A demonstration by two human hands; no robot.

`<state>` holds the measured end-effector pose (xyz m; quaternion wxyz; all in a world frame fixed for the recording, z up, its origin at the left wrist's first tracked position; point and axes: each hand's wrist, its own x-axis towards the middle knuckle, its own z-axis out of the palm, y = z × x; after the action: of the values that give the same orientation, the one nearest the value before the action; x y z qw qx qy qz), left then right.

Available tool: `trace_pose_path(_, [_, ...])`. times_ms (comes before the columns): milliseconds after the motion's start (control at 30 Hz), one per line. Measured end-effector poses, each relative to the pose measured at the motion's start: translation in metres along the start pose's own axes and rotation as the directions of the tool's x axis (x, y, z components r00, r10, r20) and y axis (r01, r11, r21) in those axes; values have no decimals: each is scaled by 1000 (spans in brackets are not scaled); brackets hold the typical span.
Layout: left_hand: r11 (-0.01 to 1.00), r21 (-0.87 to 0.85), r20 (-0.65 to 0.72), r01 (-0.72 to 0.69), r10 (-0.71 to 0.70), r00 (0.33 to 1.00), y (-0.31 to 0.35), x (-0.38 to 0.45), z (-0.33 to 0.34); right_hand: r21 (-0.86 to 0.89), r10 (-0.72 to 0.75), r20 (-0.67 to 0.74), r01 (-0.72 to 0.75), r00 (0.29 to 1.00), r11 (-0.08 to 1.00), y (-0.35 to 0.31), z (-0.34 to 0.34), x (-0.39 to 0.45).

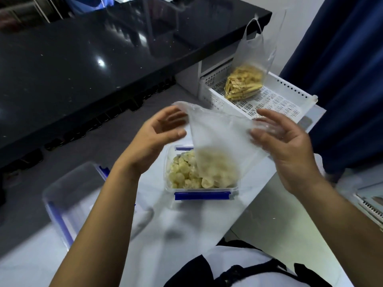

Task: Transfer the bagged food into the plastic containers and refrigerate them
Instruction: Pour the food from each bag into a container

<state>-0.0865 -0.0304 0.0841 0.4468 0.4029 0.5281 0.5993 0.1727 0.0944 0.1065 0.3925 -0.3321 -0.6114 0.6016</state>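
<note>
Holding a translucent plastic bag (217, 141) between them, the left hand (157, 137) and the right hand (288, 146) hang above a small clear container (202, 172) with blue latches that stands on the white counter (269, 214). The left fingers (174, 117) are loosely curled and touch the bag's upper corner; whether they pinch it cannot be told. The right fingers (267, 129) are spread and lie against the bag's far side, partly seen through the film. The bag's lower end dips into the container, which holds pale, rounded food pieces (184, 172); a blurred mass of the same colour shows inside the bag's bottom. A second, larger clear container (68, 195) with blue latches stands to the left, partly behind the left forearm. Farther back, a white perforated tray (275, 100) carries a second bag (244, 83) of yellowish stick-shaped food, its handles rising upright. A glossy black surface (93, 59) lies beyond.
</note>
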Motion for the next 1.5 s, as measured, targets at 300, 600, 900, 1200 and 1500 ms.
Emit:
trace_pose_path(300, [953,264,92,151,-181,979,-29,4,32,-78,278,-68,-283,958,956,57,-14,-35])
trace_pose_path(600, [998,70,-286,0,20,958,-13,21,33,-25,165,-68,-167,984,986,33,-10,1])
trace_pose_path(900, [992,109,-348,-62,96,933,6,10,25,-50,123,-24,-124,992,991,21,-1,20])
trace_pose_path(1200, [982,159,-385,-104,159,909,15,-2,10,-59,99,35,-96,995,994,17,13,26])
trace_pose_path(1500, [962,216,-357,-167,237,904,40,-10,7,-36,35,29,-34,999,999,-3,19,32])
